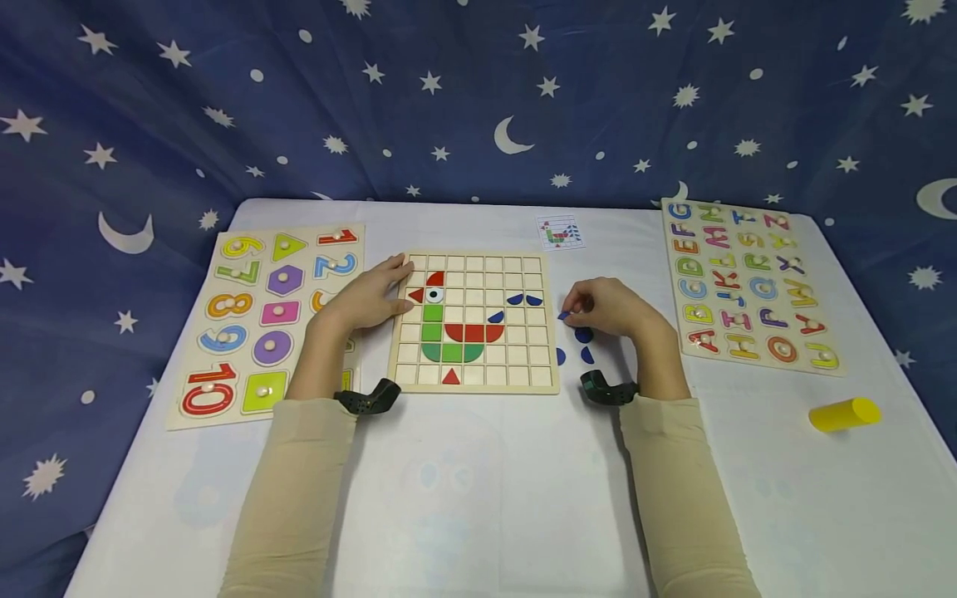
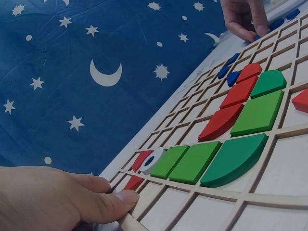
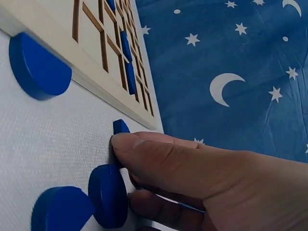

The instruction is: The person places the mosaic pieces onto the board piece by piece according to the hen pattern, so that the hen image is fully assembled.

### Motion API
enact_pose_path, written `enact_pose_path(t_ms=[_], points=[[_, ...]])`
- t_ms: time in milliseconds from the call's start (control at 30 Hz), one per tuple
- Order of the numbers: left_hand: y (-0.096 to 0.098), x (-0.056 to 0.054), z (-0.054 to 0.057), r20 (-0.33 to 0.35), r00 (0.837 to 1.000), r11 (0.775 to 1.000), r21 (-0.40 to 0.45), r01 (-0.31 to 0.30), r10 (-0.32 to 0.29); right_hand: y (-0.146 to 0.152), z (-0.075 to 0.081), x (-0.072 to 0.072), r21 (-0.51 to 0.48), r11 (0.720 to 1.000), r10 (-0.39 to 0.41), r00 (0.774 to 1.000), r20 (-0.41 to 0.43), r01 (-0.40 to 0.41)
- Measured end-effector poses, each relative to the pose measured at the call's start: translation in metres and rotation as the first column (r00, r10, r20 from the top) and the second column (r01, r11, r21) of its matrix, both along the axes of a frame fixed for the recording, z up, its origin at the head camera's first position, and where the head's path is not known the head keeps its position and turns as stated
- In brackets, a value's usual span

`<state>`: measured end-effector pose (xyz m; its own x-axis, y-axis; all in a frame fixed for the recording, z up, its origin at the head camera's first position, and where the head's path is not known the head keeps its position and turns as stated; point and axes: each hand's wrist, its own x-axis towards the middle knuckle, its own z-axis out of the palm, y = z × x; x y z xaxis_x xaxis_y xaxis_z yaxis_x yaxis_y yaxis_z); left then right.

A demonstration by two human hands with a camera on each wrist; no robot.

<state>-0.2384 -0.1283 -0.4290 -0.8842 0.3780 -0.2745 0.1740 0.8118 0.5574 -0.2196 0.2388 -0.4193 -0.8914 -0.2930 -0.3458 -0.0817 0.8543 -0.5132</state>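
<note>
A wooden grid board (image 1: 516,359) lies mid-table, bearing a bird of coloured pieces: red beak and crest, round eye, green neck, a body of red blocks (image 1: 474,333) and green blocks, plus several blue pieces (image 1: 534,300). At its upper left edge rests my left hand (image 1: 368,296), thumb on the rim in the left wrist view. Just past the right edge, my right hand (image 1: 607,306) pinches a small blue piece (image 3: 120,127) between thumb and finger, close over the cloth. Beside that hand lie three more blue pieces (image 3: 108,197), one of them against the board's edge.
A picture card (image 1: 561,232) of a similar bird lies behind the board. To the left is a number-and-shape puzzle (image 1: 254,328), partly under my left arm; at the right, an alphabet puzzle (image 1: 748,286). A yellow cylinder (image 1: 845,414) lies near the right side.
</note>
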Motion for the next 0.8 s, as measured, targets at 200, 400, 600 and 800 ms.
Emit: enact_pose_path(t_ms=[200,400,600,800], points=[[0.0001,-0.0003,-0.0004,0.002,1.000,1.000,0.001,-0.002,0.002,-0.0051,0.0024,0.0013,0.006,1.000,0.000,1.000,-0.005,0.000],[-0.0001,-0.0002,-0.0008,0.001,1.000,1.000,0.004,-0.001,0.001,-0.0062,0.0014,0.0006,-0.015,1.000,-0.007,1.000,-0.013,0.007],[-0.0002,0.0000,0.0001,-0.004,1.000,1.000,0.001,0.002,-0.002,-0.0059,0.0014,-0.0004,-0.036,0.999,-0.016,0.998,-0.061,0.014],[0.0001,0.0005,0.0013,-0.010,1.000,1.000,-0.008,0.004,-0.004,-0.0088,0.0022,-0.0003,-0.082,0.996,-0.040,0.996,-0.075,0.034]])
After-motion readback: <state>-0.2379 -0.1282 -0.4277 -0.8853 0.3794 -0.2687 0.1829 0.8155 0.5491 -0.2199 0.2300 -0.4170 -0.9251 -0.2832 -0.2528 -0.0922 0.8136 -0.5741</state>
